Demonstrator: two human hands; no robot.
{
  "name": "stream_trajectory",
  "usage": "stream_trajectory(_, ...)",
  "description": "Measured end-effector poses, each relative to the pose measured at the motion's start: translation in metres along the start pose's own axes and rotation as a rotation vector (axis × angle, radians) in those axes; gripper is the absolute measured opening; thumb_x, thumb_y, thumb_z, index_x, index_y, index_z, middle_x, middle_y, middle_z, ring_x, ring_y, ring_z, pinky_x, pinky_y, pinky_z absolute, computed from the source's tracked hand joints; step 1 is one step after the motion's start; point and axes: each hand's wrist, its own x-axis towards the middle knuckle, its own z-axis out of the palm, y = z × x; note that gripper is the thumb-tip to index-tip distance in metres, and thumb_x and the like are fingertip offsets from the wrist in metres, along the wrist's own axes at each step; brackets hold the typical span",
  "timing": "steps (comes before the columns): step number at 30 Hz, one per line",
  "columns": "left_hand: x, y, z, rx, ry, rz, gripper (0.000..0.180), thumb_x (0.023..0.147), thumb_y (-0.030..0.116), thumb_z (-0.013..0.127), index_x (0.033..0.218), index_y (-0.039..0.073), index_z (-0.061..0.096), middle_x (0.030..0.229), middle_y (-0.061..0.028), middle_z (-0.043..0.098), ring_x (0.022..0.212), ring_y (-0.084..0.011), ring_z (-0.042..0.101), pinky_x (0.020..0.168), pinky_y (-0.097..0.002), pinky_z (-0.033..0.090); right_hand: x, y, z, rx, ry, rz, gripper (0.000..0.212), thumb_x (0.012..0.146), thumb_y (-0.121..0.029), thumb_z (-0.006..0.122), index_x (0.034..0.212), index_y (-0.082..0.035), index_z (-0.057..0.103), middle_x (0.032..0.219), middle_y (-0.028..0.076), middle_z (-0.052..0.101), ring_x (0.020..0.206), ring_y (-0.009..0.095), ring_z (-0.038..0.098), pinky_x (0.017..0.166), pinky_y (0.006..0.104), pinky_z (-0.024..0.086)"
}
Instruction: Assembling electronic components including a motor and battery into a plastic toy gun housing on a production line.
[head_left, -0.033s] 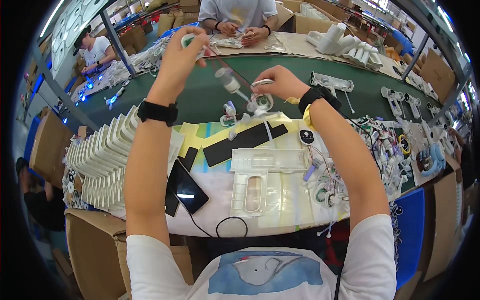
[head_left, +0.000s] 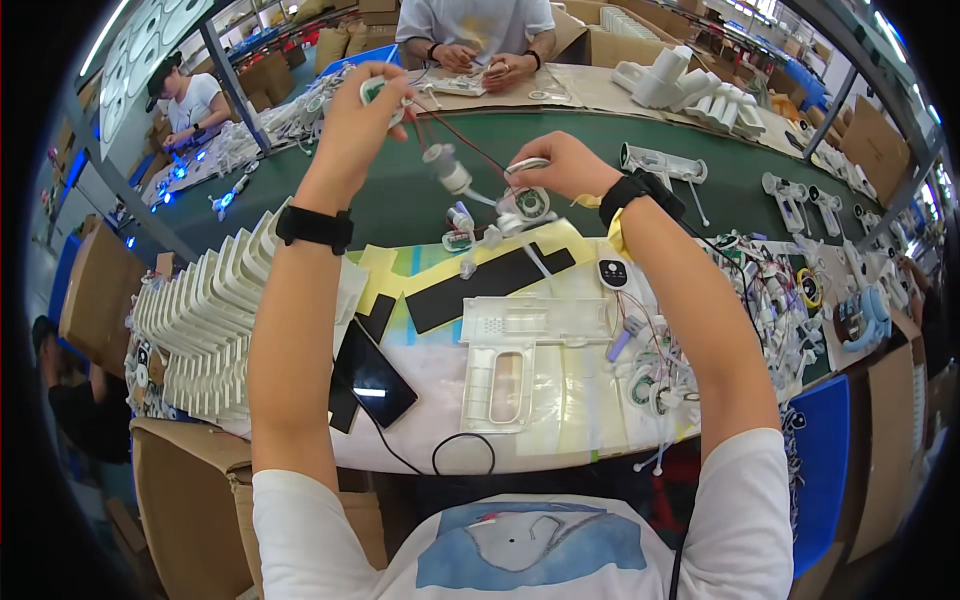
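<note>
My left hand [head_left: 362, 112] is raised over the green belt, shut on a small round white part [head_left: 378, 90]. Thin red and black wires [head_left: 455, 135] run from it to a small white cylinder [head_left: 447, 168] hanging in the air. My right hand [head_left: 562, 165] pinches a small silvery piece [head_left: 528, 165] just above a round white ring-shaped part [head_left: 530, 203]. Under both hands, a white pistol-shaped plastic shell [head_left: 510, 350] lies flat on the table beside black foam strips [head_left: 490, 285]. Both wrists wear black bands.
A black phone [head_left: 372, 375] with a cable lies near the front edge. White shells [head_left: 200, 310] stand stacked at left, and wired parts [head_left: 760, 290] are piled at right. One person [head_left: 478, 40] works across the green belt [head_left: 400, 205], another [head_left: 185, 100] at far left. Cardboard boxes [head_left: 95, 300] stand left.
</note>
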Motion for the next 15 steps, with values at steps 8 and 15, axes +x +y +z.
stream_trajectory(8, -0.003, -0.046, 0.015, 0.216, -0.106, -0.136, 0.024, 0.088, 0.019, 0.063, 0.107, 0.006, 0.056, 0.092, -0.0045, 0.057, 0.076, -0.0122, 0.059, 0.061, -0.0258, 0.052, -0.014, 0.002, -0.013, 0.047, 0.088, 0.094, 0.019, 0.081, -0.013, 0.070, 0.093, 0.002, 0.070, 0.082, 0.006, 0.070, 0.074, 0.010, 0.062, 0.071, 0.0245, 0.050)
stream_trajectory(15, 0.025, -0.058, 0.062, 0.157, -0.162, -0.180, 0.037, 0.083, 0.016, 0.069, 0.115, 0.004, 0.051, 0.096, -0.0102, 0.058, 0.071, -0.0157, 0.065, 0.062, -0.0277, 0.053, -0.039, -0.007, 0.020, 0.085, -0.021, -0.019, 0.021, 0.075, -0.019, 0.073, 0.088, -0.001, 0.072, 0.078, 0.012, 0.069, 0.071, 0.016, 0.065, 0.068, 0.0290, 0.051)
